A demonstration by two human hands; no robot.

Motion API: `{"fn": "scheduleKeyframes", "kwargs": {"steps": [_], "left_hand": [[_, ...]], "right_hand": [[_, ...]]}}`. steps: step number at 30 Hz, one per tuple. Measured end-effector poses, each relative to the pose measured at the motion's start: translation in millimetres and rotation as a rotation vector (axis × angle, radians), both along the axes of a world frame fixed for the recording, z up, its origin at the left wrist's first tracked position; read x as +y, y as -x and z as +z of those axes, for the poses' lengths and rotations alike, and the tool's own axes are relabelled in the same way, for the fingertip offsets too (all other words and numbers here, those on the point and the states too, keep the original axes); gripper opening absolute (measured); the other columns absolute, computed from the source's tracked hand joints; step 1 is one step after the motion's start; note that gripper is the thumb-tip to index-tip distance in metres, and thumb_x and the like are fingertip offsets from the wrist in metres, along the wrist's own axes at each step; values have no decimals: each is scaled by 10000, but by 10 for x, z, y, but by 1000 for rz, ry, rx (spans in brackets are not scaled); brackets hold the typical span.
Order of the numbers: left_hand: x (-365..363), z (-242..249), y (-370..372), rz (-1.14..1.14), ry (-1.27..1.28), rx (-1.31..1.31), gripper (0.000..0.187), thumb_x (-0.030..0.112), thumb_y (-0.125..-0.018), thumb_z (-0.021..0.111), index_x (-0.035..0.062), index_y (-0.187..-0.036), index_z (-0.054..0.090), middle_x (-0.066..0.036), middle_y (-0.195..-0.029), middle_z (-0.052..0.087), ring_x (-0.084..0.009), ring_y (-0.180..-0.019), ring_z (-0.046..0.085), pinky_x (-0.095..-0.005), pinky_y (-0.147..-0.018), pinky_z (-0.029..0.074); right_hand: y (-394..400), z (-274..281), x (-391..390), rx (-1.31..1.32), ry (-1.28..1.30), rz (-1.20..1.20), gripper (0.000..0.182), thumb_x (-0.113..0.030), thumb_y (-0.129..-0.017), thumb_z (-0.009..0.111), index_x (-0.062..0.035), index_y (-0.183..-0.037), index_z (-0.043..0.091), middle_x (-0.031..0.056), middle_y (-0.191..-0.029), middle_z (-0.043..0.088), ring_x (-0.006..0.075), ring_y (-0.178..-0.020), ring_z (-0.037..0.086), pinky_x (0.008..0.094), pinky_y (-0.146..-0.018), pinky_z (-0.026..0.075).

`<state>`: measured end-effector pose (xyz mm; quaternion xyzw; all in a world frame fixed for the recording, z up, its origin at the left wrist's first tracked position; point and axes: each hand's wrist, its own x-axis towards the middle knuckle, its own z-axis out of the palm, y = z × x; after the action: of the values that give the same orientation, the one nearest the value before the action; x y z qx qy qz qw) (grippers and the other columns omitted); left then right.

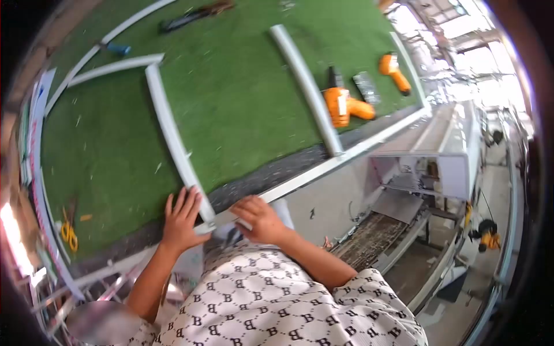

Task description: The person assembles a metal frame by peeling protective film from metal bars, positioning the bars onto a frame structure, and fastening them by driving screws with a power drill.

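A white crossbar (170, 127) runs across the green work surface (242, 109) and meets the long white front rail (311, 175) near my body. My left hand (182, 224) lies against the crossbar's near end, its fingers spread and the thumb near the joint. Just right of that joint, my right hand (262, 222) has its fingers curled over the front rail; their undersides are hidden. A second white crossbar (306, 86) stands farther right on the same rail.
Right of the second crossbar lie an orange power drill (341, 106), a clear packet (366, 87) and another orange power tool (395, 73). Yellow-handled scissors (68, 233) rest at the left. A blue-handled tool (118, 49) and a dark tool (190, 18) lie toward the far side.
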<state>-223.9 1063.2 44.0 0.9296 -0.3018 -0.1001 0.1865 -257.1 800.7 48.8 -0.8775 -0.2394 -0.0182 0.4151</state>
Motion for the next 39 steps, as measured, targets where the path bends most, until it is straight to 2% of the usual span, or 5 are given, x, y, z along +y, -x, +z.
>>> {"fn": "scheduleKeyframes", "kwargs": {"steps": [20,24,27,33,39], "left_hand": [[194,-241,84,-91,-233,-16,1089,666,-596,704,-20,-1389,411,-225,-1487,342,-407,-1337,367,-580,-1128,204],[125,-141,59,-79,-242,30,1060,596,-608,719,8,-1425,385,-167,-1526,310,-349,-1373,334,-532,-1159,167],[58,-90,31,-22,-138,127,1138,469,-575,804,49,-1491,275,-131,-1574,205,-275,-1440,245,-526,-1174,156],[91,-84,-28,-51,-13,195,1130,402,-568,819,41,-1489,272,-141,-1572,201,-290,-1439,242,-527,-1172,176],[88,-130,-36,-65,45,213,1161,361,-527,854,28,-1482,283,-183,-1555,230,-315,-1424,280,-528,-1161,212]], "right_hand": [[-2904,-203,-6106,-94,815,-958,416,-110,-697,647,-16,-1101,612,185,-881,669,333,-828,658,463,-718,513],[-3413,-743,-7571,246,719,-530,384,-371,-911,537,-65,-1121,633,172,-839,669,291,-741,650,452,-609,487],[-3642,-1040,-7767,33,716,-648,550,-343,-900,524,-81,-1379,461,210,-1095,643,318,-931,643,445,-745,494],[-3564,-844,-7531,239,672,-812,516,-331,-846,578,-29,-1262,527,189,-995,660,333,-887,619,455,-780,462],[-2663,-315,-6785,63,-126,-950,491,-276,-853,676,26,-1229,583,162,-930,653,222,-818,623,315,-682,529]]}}
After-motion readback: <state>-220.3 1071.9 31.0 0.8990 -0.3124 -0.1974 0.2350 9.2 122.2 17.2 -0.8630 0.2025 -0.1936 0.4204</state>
